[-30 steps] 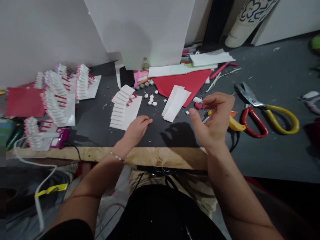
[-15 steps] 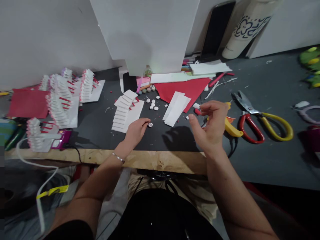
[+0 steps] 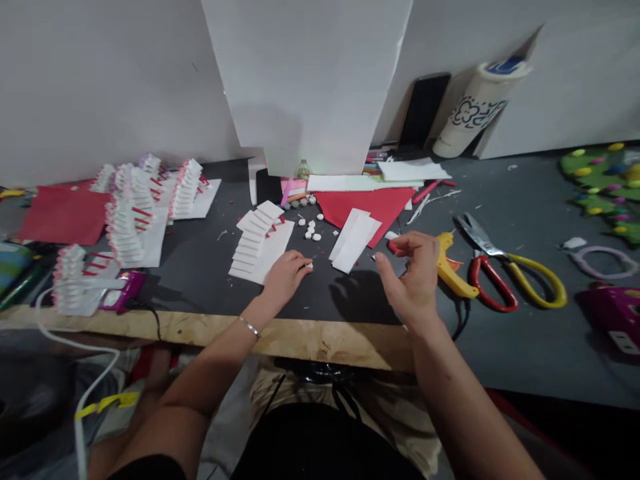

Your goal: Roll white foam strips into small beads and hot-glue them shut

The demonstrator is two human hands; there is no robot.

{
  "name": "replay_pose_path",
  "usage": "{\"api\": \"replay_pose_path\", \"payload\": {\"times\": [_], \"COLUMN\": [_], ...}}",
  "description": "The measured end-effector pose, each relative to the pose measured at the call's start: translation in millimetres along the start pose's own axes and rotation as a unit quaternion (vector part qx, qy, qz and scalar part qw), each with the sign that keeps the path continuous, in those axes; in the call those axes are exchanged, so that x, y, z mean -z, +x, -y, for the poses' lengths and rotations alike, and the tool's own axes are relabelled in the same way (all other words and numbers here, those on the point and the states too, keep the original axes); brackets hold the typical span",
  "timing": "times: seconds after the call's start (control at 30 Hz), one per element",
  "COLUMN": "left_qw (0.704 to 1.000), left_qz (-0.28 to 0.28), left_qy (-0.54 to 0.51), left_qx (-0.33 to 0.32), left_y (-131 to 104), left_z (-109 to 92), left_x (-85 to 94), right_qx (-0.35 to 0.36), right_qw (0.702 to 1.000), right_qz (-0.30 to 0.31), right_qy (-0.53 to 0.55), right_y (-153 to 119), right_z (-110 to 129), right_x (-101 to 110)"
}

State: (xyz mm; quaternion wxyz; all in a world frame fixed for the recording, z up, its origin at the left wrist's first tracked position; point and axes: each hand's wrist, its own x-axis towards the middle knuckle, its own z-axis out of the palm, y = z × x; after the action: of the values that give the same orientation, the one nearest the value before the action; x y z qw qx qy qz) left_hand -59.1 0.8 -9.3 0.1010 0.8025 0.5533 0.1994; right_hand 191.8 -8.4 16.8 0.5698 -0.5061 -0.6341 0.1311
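Note:
My left hand (image 3: 286, 275) pinches a small white disc (image 3: 309, 266) on the dark table, just right of a white stepped card piece (image 3: 256, 241) with short red sticks. Several small white balls (image 3: 313, 231) lie beyond that hand. My right hand (image 3: 411, 270) hovers over the table with thumb and fingers apart, nothing visible between them. Two white paper strips (image 3: 355, 241) lie between the hands, partly over a red sheet (image 3: 385, 203). A yellow glue gun (image 3: 453, 273) rests just right of my right hand.
Red-and-yellow-handled snips (image 3: 493, 253) lie at the right, near a lilac ring (image 3: 603, 263). Finished stepped models (image 3: 127, 223) and a purple device (image 3: 123, 291) are at the left. A bottle (image 3: 467, 117) and a phone (image 3: 425, 110) stand at the back. The table's wooden front edge (image 3: 330, 340) is near me.
The view has tilted up, so the table sits lower in the frame. My left hand has closed on the small white disc that lay at its fingertips. My right hand stays open.

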Motion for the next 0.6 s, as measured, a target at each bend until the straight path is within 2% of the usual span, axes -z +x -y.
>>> {"api": "replay_pose_path", "payload": {"times": [0.13,0.3,0.47,0.6], "left_qw": [1.000,0.995,0.983,0.987], "left_qz": [0.005,0.020,-0.023,-0.091], "left_qy": [-0.019,-0.086,-0.159,-0.096], "left_qx": [0.017,0.047,0.092,0.088], "left_y": [1,5,25,50], "left_z": [-2,1,15,26], "left_x": [-0.2,9.1,19.8,16.3], "right_qx": [0.007,0.009,0.006,0.005], "right_qw": [1.000,1.000,1.000,1.000], "right_qz": [0.009,0.015,0.012,0.018], "right_qy": [-0.005,-0.013,-0.018,-0.022], "right_y": [-3,-4,-4,-5], "right_z": [-2,-5,-9,-11], "right_x": [-5,-11,-12,-13]}}
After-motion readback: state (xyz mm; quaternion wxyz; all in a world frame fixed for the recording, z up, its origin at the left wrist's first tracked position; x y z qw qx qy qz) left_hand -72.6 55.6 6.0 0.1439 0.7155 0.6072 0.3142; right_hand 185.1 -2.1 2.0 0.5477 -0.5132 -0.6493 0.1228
